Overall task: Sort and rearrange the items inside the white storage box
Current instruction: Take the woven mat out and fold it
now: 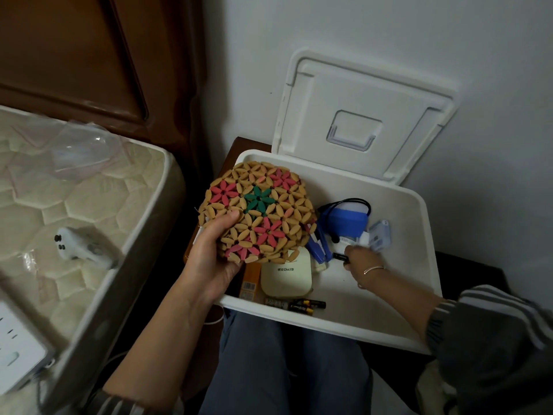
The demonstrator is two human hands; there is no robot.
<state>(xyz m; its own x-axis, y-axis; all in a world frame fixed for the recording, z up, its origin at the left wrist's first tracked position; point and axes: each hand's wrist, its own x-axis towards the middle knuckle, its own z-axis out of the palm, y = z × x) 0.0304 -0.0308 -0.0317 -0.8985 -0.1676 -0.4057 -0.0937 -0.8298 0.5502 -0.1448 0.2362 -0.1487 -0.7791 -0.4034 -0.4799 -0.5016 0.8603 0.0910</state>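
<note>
sorting looks maybe half done at best, judging by how the box sits right now. the left hand holds the round beaded flower mat up over the left side of the white storage box. the thumb is on top and the fingers are curled under the mat's near edge, so the mat is lifted clear and has no spot yet. the right hand is down inside the box toward the right, with its fingertips closed in a pinch on a small black cylinder. it might be a battery, but it's a bit blurred.

the lid is flipped up against the far wall. what looks tidy-ish:
- a few batteries lined up along the near wall
- the cream square gadget flat just beyond them
- an orange packet beside it on the left, partly under the mat

the near right part of the box floor is bare.

what's left, i'd say, is the far clump. the blue lamp thing with its black cord, a pale little case just right of it, and some blue clips are all touching in a jumble. my guess is the black cylinder goes with the batteries, then the mat needs a flat place.

off to the left, a white controller lies on the mattress, with a power strip near it. can't tell if those belong in the box.
</note>
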